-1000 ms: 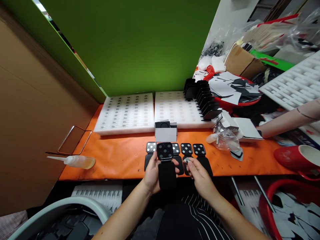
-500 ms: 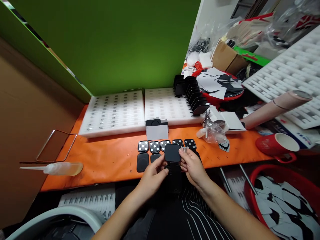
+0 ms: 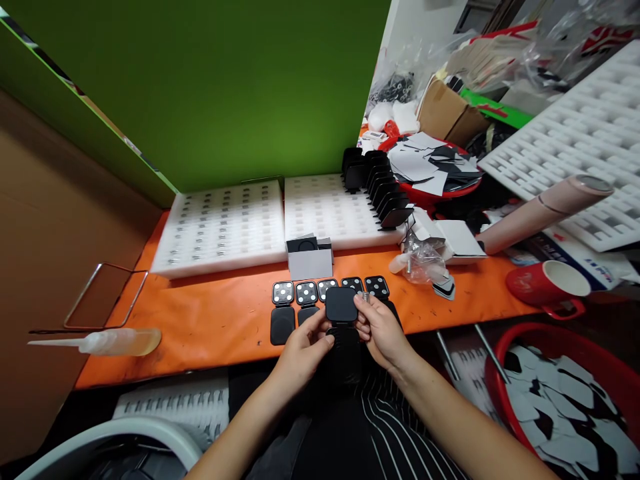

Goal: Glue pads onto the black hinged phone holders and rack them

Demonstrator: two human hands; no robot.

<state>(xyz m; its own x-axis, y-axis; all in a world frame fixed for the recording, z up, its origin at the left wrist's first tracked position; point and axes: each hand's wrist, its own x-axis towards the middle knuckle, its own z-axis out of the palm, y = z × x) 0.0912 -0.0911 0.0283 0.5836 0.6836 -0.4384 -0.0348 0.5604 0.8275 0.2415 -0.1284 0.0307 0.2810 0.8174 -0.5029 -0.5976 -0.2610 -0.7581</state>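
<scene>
Between my two hands, at the bench's front edge, is a black hinged square-plate piece (image 3: 341, 305); its second plate hangs below toward my lap. My left hand (image 3: 305, 348) is closed on its left side, thumb near the hinge. My right hand (image 3: 381, 328) pinches the upper plate's right edge; a small ribbed metal bit (image 3: 366, 297) shows by those fingertips. Just behind lies a row of several similar black hinged pieces (image 3: 283, 324), unfolded, their upper plates dotted with light round spots. My hands and the held piece partly cover some of them.
White foam trays (image 3: 225, 257) stand at the back, the right one holding upright black plates (image 3: 393, 212). Grey and black cards (image 3: 311, 265) lean before them. A liquid bottle (image 3: 123, 341) lies left; a plastic bag (image 3: 425, 260) and red mug (image 3: 543, 287) are right. A red basin (image 3: 495, 380) sits below.
The view has shifted slightly, so the bench things appear a little further left. Both hands keep their hold on the hinged piece, with its lower plate showing slightly more.
</scene>
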